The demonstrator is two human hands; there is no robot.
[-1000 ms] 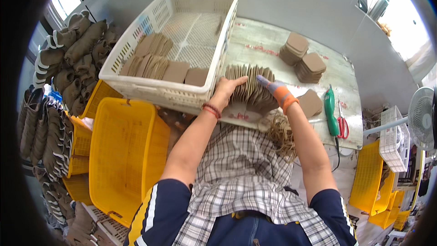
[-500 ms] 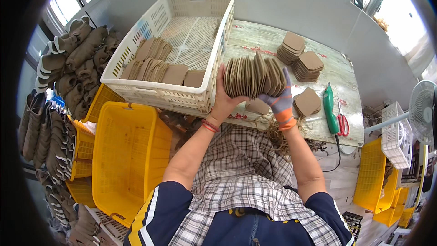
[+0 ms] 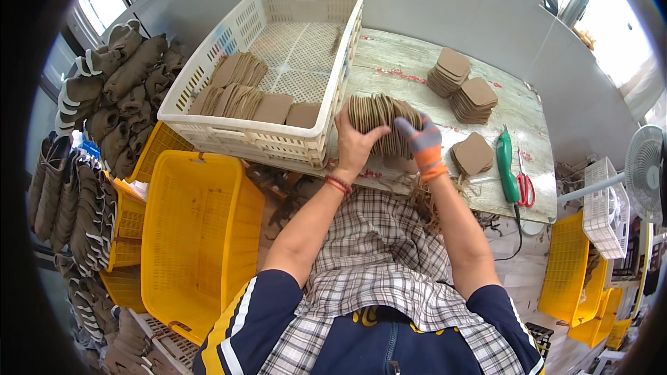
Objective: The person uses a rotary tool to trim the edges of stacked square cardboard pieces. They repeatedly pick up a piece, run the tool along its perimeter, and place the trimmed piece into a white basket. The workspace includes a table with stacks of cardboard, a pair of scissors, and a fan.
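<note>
Above the table's front edge I hold a thick stack of brown, rounded-square fabric pieces point(image 3: 381, 112), their edges turned up like a fan. My left hand point(image 3: 355, 146), bare with a red bracelet at the wrist, clasps the stack's left end, thumb across the near side. Closed against the right end is my right hand point(image 3: 422, 144), in a grey and orange glove. Some of its fingers are hidden by the pieces. To the right lie two neat piles, a farther pile point(image 3: 449, 73) and a nearer pile point(image 3: 474, 101), plus a lower pile point(image 3: 473, 154) close to the glove.
A white plastic crate point(image 3: 243, 126) with rows of similar pieces stands left on the table point(image 3: 389, 52). Green corded tool point(image 3: 506, 167) and red-handled scissors point(image 3: 526, 187) lie at the right. A yellow crate point(image 3: 191, 236), brown bundles point(image 3: 132, 83) and a fan point(image 3: 645, 167) stand around.
The stack has tipped and dropped slightly in my hands, looking narrower and more compact. My right hand has shifted from under its right end up along its side.
</note>
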